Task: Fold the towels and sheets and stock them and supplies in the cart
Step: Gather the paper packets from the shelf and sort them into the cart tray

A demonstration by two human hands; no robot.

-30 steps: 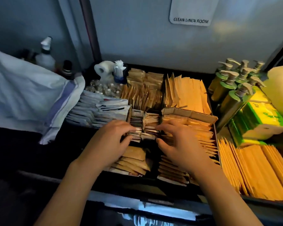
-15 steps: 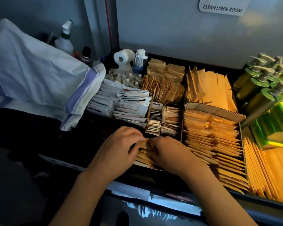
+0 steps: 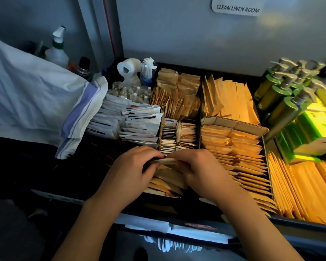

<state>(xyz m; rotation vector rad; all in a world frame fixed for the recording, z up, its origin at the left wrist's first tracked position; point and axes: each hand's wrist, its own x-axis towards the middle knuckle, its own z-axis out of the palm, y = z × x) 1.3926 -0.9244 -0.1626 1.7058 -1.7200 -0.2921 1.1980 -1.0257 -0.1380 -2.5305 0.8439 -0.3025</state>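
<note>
While two hands (image 3: pixel 169 166) pinch one packet (image 3: pixel 166 160), seven pump bottles (image 3: pixel 282 95) stand.

A hotel housekeeping area is indicated, most plainly by the wall sign (image 3: pixel 237 8) reading "CLEAN LINEN ROOM". A service cart tray (image 3: pixel 297 222) is seen below it, divided into compartments packed with guest supplies: brown paper sachets (image 3: pixel 233 147) filed in rows, white packets (image 3: pixel 137 123), small clear bottles (image 3: pixel 132 92), and a toilet roll (image 3: pixel 128 69). Green pump dispensers (image 3: pixel 282 95) are grouped at the right (many alike, as stocked in bulk). A spray bottle (image 3: pixel 56 48) and folded white linen (image 3: pixel 32 91) with a blue stripe are found at the left.
</note>
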